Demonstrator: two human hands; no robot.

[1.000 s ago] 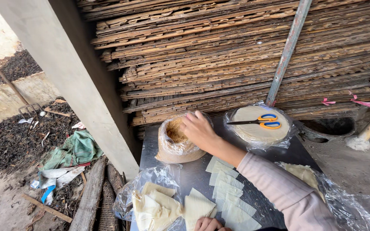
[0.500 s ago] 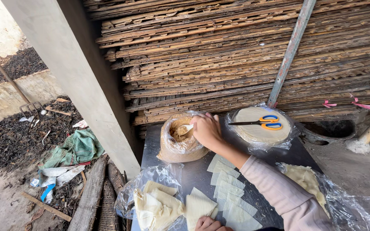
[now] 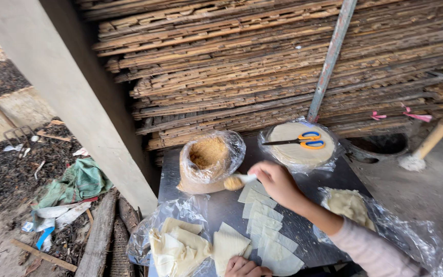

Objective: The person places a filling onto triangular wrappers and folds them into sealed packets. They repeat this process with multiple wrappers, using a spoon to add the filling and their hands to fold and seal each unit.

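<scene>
While right hand (image 3: 275, 182) grips it, spoon (image 3: 238, 180) lies level, bowl pointing left.

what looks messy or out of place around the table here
Nothing on the table looks spilled. The oddity is beside it: a crumpled green cloth and scattered scraps lie on the dirt.

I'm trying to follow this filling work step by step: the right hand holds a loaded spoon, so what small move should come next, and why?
Probably carry the spoon down to the wrapper under the left hand and tip it there. The right hand has the spoon heaped with crumbly filling and clear of the bag, while the left hand pins a bare wrapper at the table's near edge.
</scene>
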